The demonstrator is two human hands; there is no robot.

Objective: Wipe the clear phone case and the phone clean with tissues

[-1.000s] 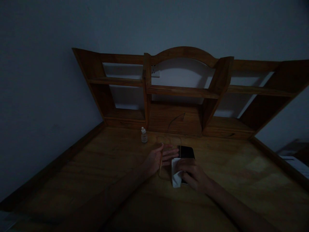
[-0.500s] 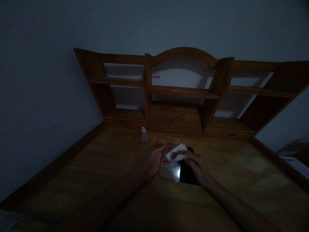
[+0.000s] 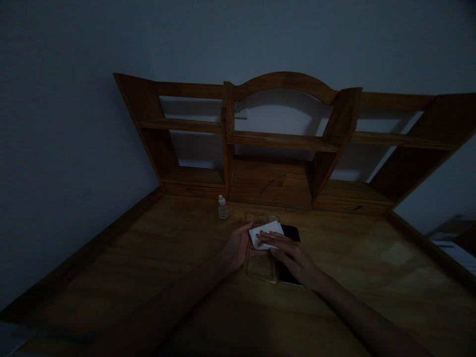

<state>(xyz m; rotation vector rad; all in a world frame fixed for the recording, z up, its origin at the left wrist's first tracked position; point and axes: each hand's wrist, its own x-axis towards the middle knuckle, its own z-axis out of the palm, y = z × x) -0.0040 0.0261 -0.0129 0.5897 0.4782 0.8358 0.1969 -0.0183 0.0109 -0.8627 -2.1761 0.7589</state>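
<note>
My left hand (image 3: 237,247) is closed around the left edge of a clear phone case (image 3: 262,270), with its thumb at the edge and its fingers reaching underneath. My right hand (image 3: 297,259) presses a folded white tissue (image 3: 266,229) flat against the upper middle of the case, fingers laid over it. Just right of the case a black phone (image 3: 292,231) lies on the table, partly covered by my right hand. The middle of the case is hidden behind the tissue and fingers.
A small clear bottle with a white cap (image 3: 222,208) stands on the wooden table (image 3: 167,248), beyond my left hand. Along the back runs a wooden shelf unit (image 3: 282,144). Papers (image 3: 455,254) lie past the table's right edge. The room is dim.
My right hand and the tissue have moved slightly left, and the tissue lies flatter on the case. The bright reflection on the case's lower part has gone.
</note>
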